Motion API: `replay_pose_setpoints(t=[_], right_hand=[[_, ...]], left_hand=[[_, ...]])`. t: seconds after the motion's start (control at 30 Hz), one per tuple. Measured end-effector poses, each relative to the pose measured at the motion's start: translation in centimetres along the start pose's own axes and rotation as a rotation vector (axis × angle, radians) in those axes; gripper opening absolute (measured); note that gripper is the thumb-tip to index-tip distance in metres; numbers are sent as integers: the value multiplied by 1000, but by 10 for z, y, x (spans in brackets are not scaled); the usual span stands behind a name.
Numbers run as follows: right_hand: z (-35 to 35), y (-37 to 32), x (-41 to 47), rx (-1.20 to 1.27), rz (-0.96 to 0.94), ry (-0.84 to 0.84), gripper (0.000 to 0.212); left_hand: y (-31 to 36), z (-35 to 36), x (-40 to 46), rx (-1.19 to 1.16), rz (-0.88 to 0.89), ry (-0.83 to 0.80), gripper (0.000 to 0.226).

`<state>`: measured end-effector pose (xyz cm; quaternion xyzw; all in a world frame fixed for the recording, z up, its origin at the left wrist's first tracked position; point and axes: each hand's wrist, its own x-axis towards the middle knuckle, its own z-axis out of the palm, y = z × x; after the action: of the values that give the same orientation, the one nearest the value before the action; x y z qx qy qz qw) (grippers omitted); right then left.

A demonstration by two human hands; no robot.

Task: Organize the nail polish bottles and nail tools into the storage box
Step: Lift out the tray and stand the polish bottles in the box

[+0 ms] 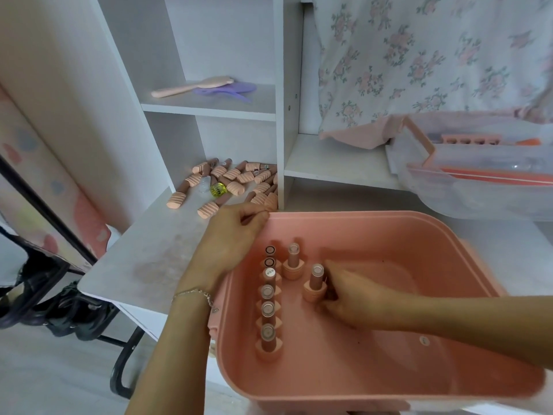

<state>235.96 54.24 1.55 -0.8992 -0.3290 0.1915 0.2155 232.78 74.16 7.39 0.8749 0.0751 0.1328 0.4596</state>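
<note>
A pink storage box [389, 226] sits on the white desk in front of me. Several peach nail polish bottles [267, 298] stand upright in a row along its left wall, and one more [292, 263] stands beside the row. My right hand [356, 298] is inside the box, with its fingers round the base of another upright bottle [315, 283]. At the box's far left corner my left hand [233, 238] grips the rim. A pile of peach bottles [236, 182] lies on the desk behind the box.
A small yellow-green jar [218, 189] and a clear one lie in the pile. A clear lidded tray [478, 175] with nail tools and a pink handle sits at right. On the shelf above lie a pink brush [191, 86] and a purple comb. Floral cloth hangs at the back right.
</note>
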Motion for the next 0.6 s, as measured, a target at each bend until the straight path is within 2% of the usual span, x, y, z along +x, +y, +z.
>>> replay_pose_setpoints(t=[0.3, 0.6], right_hand=[[13, 3, 3, 48, 8, 119, 29], [24, -2, 14, 258, 66, 197, 24]], left_hand=[[-1, -1, 0, -16, 1, -11, 17], [-2, 0, 0, -10, -4, 6, 17]])
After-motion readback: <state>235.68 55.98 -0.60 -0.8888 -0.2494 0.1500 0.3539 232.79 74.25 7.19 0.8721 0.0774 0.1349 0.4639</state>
